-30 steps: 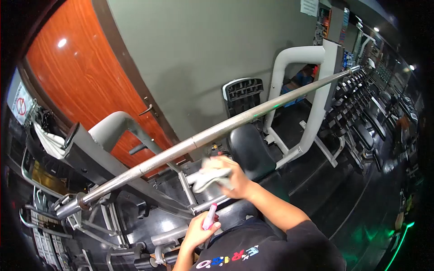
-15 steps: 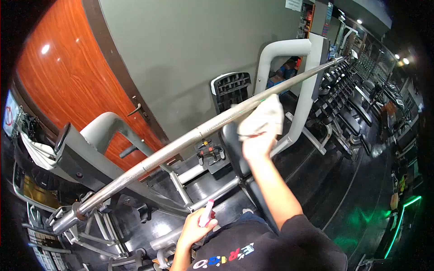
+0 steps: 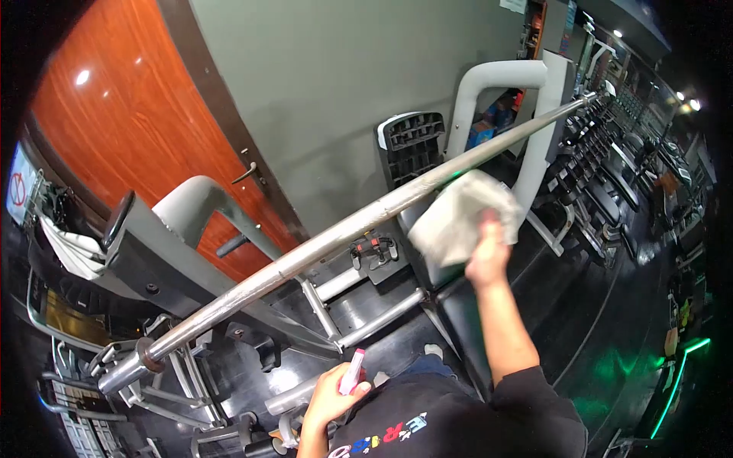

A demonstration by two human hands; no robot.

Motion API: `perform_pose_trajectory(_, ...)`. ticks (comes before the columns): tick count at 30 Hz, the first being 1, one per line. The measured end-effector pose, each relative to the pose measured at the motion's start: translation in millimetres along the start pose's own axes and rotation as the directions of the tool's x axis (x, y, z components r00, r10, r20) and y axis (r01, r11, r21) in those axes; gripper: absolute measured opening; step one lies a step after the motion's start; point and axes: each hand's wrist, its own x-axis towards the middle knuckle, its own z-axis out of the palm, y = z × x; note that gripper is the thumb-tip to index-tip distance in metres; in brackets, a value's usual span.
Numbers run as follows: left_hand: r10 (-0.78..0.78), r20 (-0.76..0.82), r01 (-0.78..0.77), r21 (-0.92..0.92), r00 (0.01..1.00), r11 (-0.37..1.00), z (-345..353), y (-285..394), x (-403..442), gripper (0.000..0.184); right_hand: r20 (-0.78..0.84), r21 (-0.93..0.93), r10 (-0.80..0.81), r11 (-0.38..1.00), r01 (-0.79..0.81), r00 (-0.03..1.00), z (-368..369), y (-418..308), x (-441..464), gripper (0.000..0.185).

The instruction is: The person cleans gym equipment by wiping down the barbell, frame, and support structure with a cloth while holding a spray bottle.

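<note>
A long steel barbell (image 3: 336, 234) without plates runs diagonally across the view, resting on the bench's uprights. My right hand (image 3: 489, 252) grips a whitish cloth (image 3: 458, 216), blurred by motion, just below and to the right of the bar. Whether the cloth touches the bar I cannot tell. Down near my shirt, my left hand (image 3: 336, 393) is wrapped round a small pale tube with a pink top (image 3: 352, 372), perhaps a small bottle, held upright and apart from the bar.
Under the bar stands a black padded bench (image 3: 463, 320). A grey upright frame (image 3: 200, 202) is at left, another (image 3: 462, 114) at right. A wooden door (image 3: 130, 130) and grey wall lie behind. Dumbbell racks (image 3: 580, 156) line the right. A white cloth (image 3: 70, 248) hangs at far left.
My right hand has moved down and to the right with the cloth, which now spreads wider. My left hand keeps the tube in nearly the same place. The view has shifted slightly.
</note>
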Motion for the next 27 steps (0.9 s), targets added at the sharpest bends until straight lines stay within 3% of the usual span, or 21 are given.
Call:
perform_pose_trajectory(2, -0.004, -0.033, 0.001, -0.093, 0.999, 0.996, -1.6, -3.0, -3.2, 0.036, 0.109, -0.381, -0.370, 0.842, 0.383, 0.923, 14.3, -60.4, 43.5, 0.036)
perform_pose_trajectory(4, 0.002, -0.035, -0.005, -0.100, 0.999, 0.995, -3.6, -2.7, -2.4, 0.037, 0.309, -0.549, -0.484, 0.612, 0.569, 0.819, 26.0, -57.7, 72.2, 0.034)
perform_pose_trajectory(5, 0.009, -0.030, -0.012, -0.101, 1.000, 0.995, -4.6, -1.9, -2.4, 0.037, 0.526, -0.626, -0.437, 0.381, 0.680, 0.729, 34.8, -54.6, 82.6, 0.031)
perform_pose_trajectory(6, 0.004, -0.031, -0.007, -0.103, 1.000, 0.995, -4.0, -1.7, -2.6, 0.037, 0.522, -0.706, -0.245, 0.413, 0.575, 0.817, 49.0, -45.9, 77.3, 0.030)
perform_pose_trajectory(8, 0.037, -0.016, -0.038, -0.130, 0.999, 0.991, -2.9, -1.9, 1.0, 0.037, 0.574, -0.710, -0.327, 0.258, 0.655, 0.751, 75.5, -29.3, 49.1, 0.027)
perform_pose_trajectory(10, 0.043, -0.007, -0.043, -0.104, 0.999, 0.994, -2.3, -2.8, 6.1, 0.037, 0.695, -0.495, -0.316, 0.440, 0.749, 0.645, 108.9, -36.9, 20.8, 0.028)
perform_pose_trajectory(12, 0.067, 0.028, -0.062, -0.144, 0.997, 0.988, 1.8, 1.1, 11.8, 0.036, 0.743, -0.420, -0.293, 0.497, 0.760, 0.602, 148.2, -46.9, -18.0, 0.027)
perform_pose_trajectory(14, 0.073, 0.070, -0.065, -0.110, 0.995, 0.992, 3.6, 10.9, 18.7, 0.036, 0.779, -0.349, -0.346, 0.454, 0.820, 0.523, 175.6, -47.5, -37.8, 0.022)
perform_pose_trajectory(18, 0.104, 0.154, -0.085, -0.127, 0.983, 0.988, 15.3, 19.9, 33.6, 0.037, 0.788, -0.016, -0.546, 0.444, 0.896, 0.285, 224.3, -45.3, -49.5, 0.017)
perform_pose_trajectory(19, 0.096, 0.181, -0.068, -0.158, 0.979, 0.985, 20.8, 20.2, 37.0, 0.038, 0.860, -0.017, -0.464, 0.386, 0.922, 0.210, 225.8, -52.0, -48.5, 0.021)
perform_pose_trajectory(22, 0.105, 0.230, -0.070, -0.156, 0.967, 0.985, 29.1, 31.4, 46.4, 0.039, 0.844, 0.013, -0.507, 0.349, 0.937, 0.177, 217.1, -47.8, -37.9, 0.021)
perform_pose_trajectory(24, 0.186, 0.181, -0.154, -0.180, 0.966, 0.972, 33.6, 38.0, 50.4, 0.039, 0.794, 0.069, -0.593, 0.303, 0.950, 0.132, 205.1, -37.8, -24.1, 0.023)
perform_pose_trajectory(27, 0.157, 0.140, -0.133, -0.166, 0.978, 0.977, 35.4, 36.8, 47.0, 0.039, 0.791, 0.084, -0.608, 0.225, 0.971, 0.072, 182.1, -31.5, 3.1, 0.022)
